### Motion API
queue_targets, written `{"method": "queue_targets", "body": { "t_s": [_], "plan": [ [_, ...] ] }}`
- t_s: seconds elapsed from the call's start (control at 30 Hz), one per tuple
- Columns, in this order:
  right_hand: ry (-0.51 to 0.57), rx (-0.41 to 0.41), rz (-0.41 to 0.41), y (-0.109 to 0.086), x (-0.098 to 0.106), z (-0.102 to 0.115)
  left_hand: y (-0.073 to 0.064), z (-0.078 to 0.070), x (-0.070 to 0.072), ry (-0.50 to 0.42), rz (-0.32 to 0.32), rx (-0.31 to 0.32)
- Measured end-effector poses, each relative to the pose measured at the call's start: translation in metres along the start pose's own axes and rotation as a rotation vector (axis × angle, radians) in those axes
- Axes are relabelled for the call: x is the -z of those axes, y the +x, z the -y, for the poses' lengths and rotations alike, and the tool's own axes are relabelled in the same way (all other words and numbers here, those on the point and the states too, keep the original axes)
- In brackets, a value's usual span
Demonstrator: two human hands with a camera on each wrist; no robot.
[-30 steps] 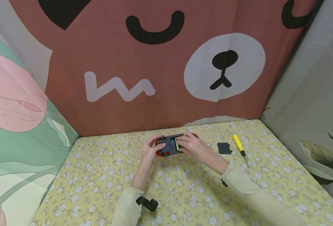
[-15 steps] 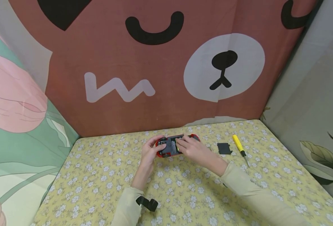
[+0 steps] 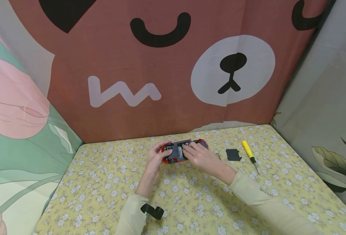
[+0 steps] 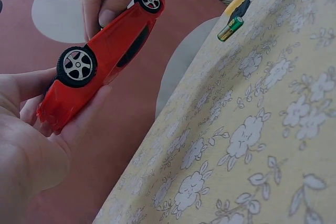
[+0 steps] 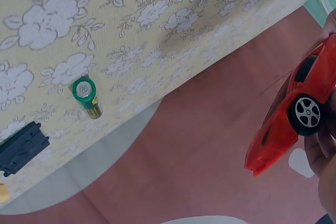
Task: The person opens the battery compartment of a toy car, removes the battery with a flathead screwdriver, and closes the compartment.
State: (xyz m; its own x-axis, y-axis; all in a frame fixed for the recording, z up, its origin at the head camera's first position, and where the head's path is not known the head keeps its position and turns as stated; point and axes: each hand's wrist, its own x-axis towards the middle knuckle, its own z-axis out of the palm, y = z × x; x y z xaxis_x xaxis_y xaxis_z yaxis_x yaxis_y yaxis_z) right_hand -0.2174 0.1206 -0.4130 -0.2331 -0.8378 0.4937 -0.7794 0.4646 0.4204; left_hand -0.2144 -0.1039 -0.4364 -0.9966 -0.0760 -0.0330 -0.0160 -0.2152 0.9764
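Observation:
A red toy car point(image 3: 177, 156) is held up with its dark underside toward the head camera and its battery compartment point(image 3: 181, 152) uncovered. My left hand point(image 3: 155, 157) grips one end, thumb across the underside. With bent fingers, my right hand point(image 3: 203, 157) reaches into the compartment; its fingertips hide part of the inside, so whether they pinch a battery is unclear. In the left wrist view, the right thumb point(image 4: 107, 17) lies against the underside of the car point(image 4: 105, 51). A green battery point(image 5: 85, 95) lies on the table, also visible beside the right hand in the head view.
Right of the hands, a black battery cover point(image 3: 233, 154) lies on the flowered tablecloth point(image 3: 111, 182). Beyond it is a screwdriver point(image 3: 248, 150) with a yellow handle. A bear-print cloth point(image 3: 126, 120) hangs behind the table's back edge.
The right hand has shifted slightly down, its fingers still at the compartment. Green, visible in the compartment earlier, no longer shows in the head view. A battery on the table has come into sight.

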Motion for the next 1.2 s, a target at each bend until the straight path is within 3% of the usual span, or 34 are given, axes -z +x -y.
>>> {"method": "queue_targets", "body": {
  "t_s": [1.0,1.2],
  "plan": [
    [0.231,-0.118,-0.135,0.0000,-0.0019,0.0011,0.0007,0.0003,0.0004,-0.039,0.028,-0.012],
    [0.288,-0.143,-0.202,0.0017,-0.0015,0.0029,-0.0004,0.0003,0.0003,-0.046,0.016,0.008]
  ]
}}
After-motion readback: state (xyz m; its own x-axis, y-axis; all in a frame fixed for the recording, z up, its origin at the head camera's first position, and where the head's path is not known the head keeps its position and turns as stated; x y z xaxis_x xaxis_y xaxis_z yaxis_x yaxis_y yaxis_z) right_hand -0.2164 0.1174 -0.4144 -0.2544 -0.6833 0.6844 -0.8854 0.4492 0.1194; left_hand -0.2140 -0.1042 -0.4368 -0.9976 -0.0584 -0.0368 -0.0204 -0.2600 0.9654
